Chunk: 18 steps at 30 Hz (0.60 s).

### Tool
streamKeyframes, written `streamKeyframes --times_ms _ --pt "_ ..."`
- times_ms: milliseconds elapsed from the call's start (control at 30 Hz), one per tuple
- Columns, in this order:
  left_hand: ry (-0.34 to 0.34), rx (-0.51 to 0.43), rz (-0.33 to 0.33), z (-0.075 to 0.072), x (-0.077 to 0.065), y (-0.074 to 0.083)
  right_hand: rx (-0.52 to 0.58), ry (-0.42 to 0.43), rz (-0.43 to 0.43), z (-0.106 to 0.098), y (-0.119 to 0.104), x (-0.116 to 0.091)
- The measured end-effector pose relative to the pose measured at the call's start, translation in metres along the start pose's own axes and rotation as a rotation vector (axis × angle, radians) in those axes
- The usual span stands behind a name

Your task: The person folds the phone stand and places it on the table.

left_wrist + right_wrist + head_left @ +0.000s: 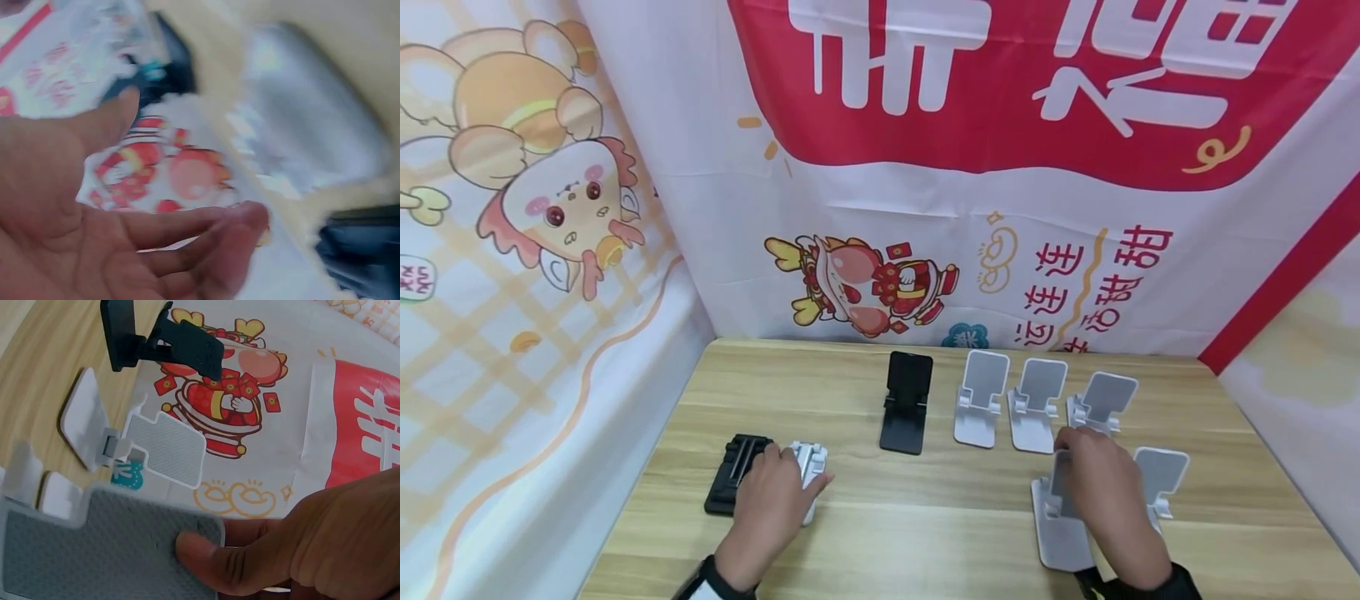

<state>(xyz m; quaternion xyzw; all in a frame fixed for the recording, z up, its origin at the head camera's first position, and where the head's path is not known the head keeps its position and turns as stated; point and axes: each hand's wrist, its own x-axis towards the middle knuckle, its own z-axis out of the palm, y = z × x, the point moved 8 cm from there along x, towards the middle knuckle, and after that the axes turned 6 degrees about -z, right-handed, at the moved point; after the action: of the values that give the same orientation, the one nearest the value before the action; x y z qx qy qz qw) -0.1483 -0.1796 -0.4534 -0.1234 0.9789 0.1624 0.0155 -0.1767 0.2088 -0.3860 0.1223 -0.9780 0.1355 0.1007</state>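
Note:
My left hand (769, 500) is over a folded white phone stand (810, 460), beside a folded black phone stand (727, 482). In the blurred left wrist view, the thumb and fingers are apart with nothing between them, and the white stand lies beyond the fingertips. On the right, an unfolded white phone stand (1063, 540) rests on the table. My right hand (1105, 492) pinches its upper plate; in the right wrist view the thumb presses the plate's grey textured face (112, 550). The hand hides part of this stand in the head view.
An unfolded black phone stand (907, 404) stands mid-table. To its right is a row of unfolded white stands (982, 398), with another white stand (1161, 475) right of my right hand. Printed cloth (730, 192) hangs behind the wooden table (925, 533).

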Motion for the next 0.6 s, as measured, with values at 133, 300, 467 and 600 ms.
streamKeyframes --times_ms 133,300,467,600 --pt "-0.044 -0.257 0.06 -0.016 -0.017 0.031 0.003 -0.002 -0.022 -0.006 -0.01 0.005" --pt "-0.271 -0.621 0.12 -0.001 -0.035 0.072 0.014 0.107 -0.086 -0.027 -0.038 0.009" --pt "-0.409 -0.747 0.205 0.026 -0.041 0.106 0.046 0.176 -0.168 -0.048 -0.074 0.01" --pt "-0.548 -0.85 0.209 0.05 -0.043 0.123 0.131 0.156 -0.192 -0.056 -0.1 0.008"
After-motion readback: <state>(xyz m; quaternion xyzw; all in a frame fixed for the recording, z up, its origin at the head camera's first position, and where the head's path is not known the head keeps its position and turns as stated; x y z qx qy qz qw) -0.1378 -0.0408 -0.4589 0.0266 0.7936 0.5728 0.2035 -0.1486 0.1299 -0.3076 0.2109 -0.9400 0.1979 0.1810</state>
